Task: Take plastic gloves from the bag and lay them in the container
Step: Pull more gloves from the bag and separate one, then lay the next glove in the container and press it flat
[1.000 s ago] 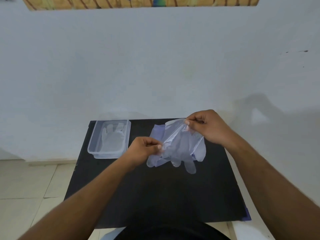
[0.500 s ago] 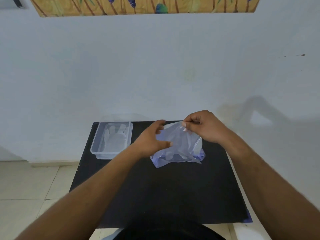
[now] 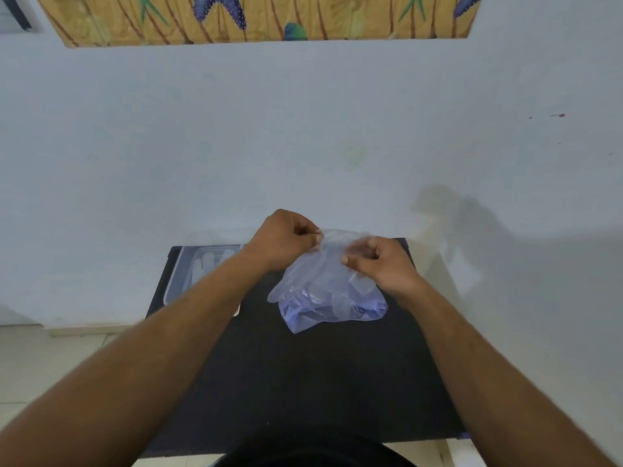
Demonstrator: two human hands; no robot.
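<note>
While left forearm (image 3: 188,298) hides container (image 3: 188,267) | both grips pinch glove (image 3: 323,264) above bag (image 3: 333,311)

Thin glossy clear plastic gloves (image 3: 323,267) – crinkled bluish plastic bag (image 3: 333,311), matt black table (image 3: 303,382)

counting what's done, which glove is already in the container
The flat glove in the clear container, left of the bag; the other glove is pinched between both hands.
</note>
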